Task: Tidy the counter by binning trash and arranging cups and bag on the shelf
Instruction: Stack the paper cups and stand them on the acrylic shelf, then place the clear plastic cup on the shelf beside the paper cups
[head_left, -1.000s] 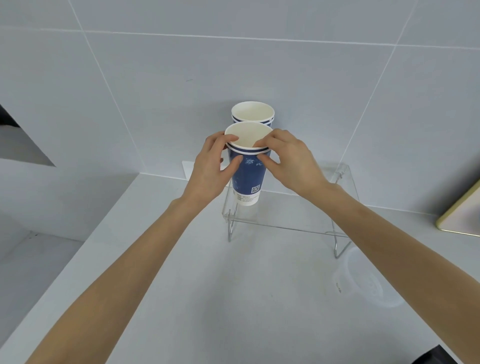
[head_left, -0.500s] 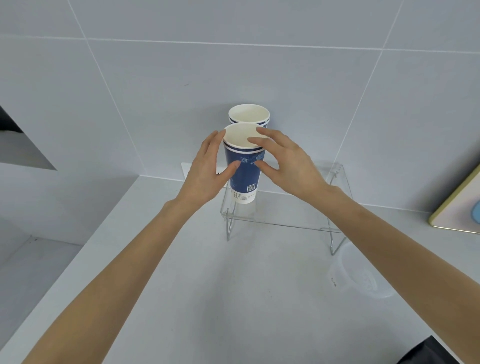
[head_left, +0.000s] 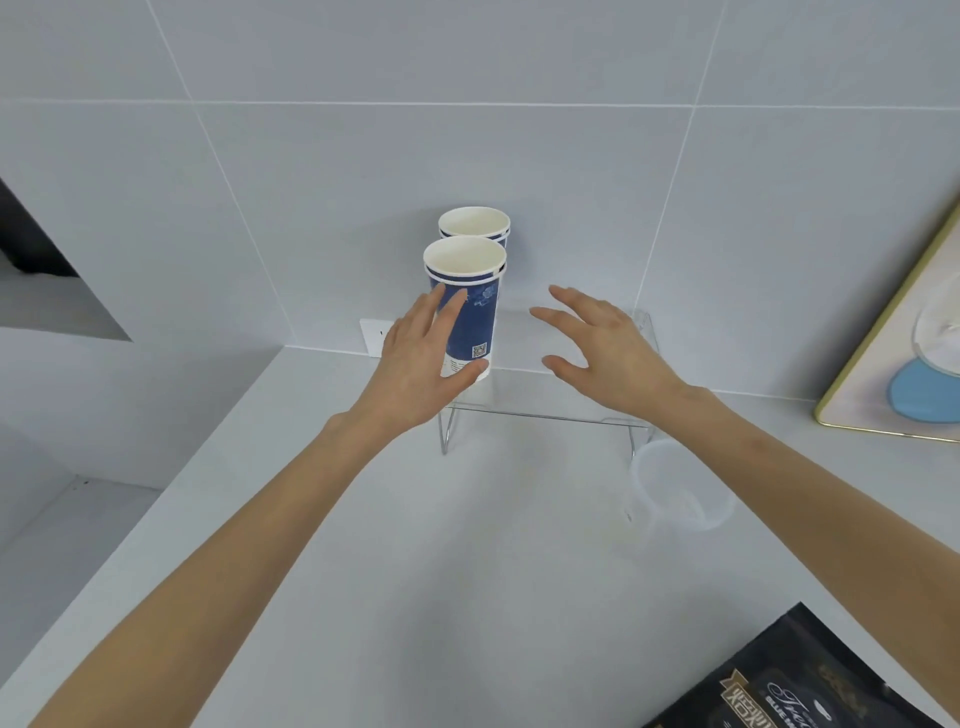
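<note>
Two stacks of blue paper cups stand on the left end of a clear acrylic shelf (head_left: 561, 400) against the tiled wall: a front stack (head_left: 470, 312) and a back stack (head_left: 474, 226) behind it. My left hand (head_left: 421, 364) is spread just in front of the front stack's lower half, fingers apart, holding nothing. My right hand (head_left: 597, 348) hovers open over the shelf's right half, apart from the cups. A black bag (head_left: 784, 686) with gold print lies at the counter's bottom right corner.
A clear plastic cup (head_left: 675, 488) lies on the white counter by the shelf's right leg, partly behind my right forearm. A gold-edged board (head_left: 893, 374) leans at the far right. A white wall socket (head_left: 374, 335) sits left of the shelf. The counter drops off on the left.
Both hands have let go of the front cup stack and drawn back and down, fingers spreading. The stack now stands by itself on the shelf.
</note>
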